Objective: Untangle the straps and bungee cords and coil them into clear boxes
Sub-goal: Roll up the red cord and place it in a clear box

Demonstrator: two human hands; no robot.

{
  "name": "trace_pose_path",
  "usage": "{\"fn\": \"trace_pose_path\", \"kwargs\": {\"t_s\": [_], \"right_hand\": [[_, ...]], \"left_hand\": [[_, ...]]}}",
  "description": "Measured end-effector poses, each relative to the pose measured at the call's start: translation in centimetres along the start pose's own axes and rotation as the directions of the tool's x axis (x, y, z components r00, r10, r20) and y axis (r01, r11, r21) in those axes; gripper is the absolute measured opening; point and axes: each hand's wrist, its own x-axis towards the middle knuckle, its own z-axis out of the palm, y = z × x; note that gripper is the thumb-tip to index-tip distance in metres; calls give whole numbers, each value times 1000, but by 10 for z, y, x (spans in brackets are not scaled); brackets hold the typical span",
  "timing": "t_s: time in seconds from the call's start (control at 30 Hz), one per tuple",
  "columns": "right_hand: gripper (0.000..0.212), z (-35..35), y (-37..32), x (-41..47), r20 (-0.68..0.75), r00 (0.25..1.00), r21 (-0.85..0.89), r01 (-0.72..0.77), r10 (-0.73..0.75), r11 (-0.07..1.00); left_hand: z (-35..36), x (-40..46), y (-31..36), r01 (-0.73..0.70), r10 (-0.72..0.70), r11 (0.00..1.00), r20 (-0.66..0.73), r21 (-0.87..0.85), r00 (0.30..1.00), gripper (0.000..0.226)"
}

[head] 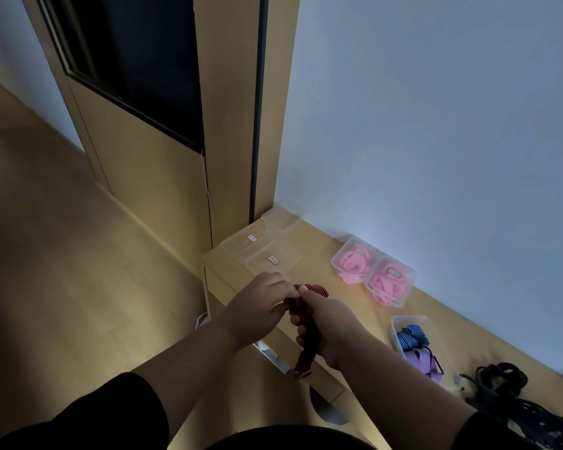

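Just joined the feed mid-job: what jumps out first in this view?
Centre frame, the left hand and right hand both grip a red-and-black striped bungee cord above the wooden cabinet top. By the wall, two clear boxes hold pink straps; nearer, another box holds blue and purple cords. A black tangle lies at lower right.

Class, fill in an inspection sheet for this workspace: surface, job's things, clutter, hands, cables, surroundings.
Surface: wooden cabinet top against a wall.
Job's things: red cord in both hands; two boxes of pink straps; one box with blue and purple cords; three empty boxes.
Clutter: black strap tangle at right.
Hands: left hand and right hand both grip the red cord.
Cables: thin white wire down the door frame.
Surroundings: pale wall, wooden door, floor.
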Motion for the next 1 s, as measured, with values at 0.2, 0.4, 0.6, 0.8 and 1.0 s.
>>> {"fn": "trace_pose_path", "kwargs": {"t_s": [0.2, 0.4, 0.6, 0.8, 1.0], "right_hand": [[44, -1, -3, 3, -54, 995, -88, 76, -80, 993], [39, 1, -4, 0, 33, 987, -256, 160, -157, 953], [18, -2, -2, -1, 74, 993, -92, 99, -92, 991], [27, -7, -8, 4, 14, 997, -85, 79, -78, 993], [17, -10, -9, 3, 32, 991, -126, 132, -129, 983]], "left_hand": [[4, 0, 2, 405, -424, 855, 12, -325, 905, 27], [6, 14, -2, 742, -683, 112, 492, -661, 540, 48], [6, 14, -13, 698, -700, 228, 384, -679, 602, 42], [3, 13, -16, 647, -630, 546, 248, -533, 736, 46], [-2, 18, -8, 319, -293, 932, 163, -169, 942, 32]]}}
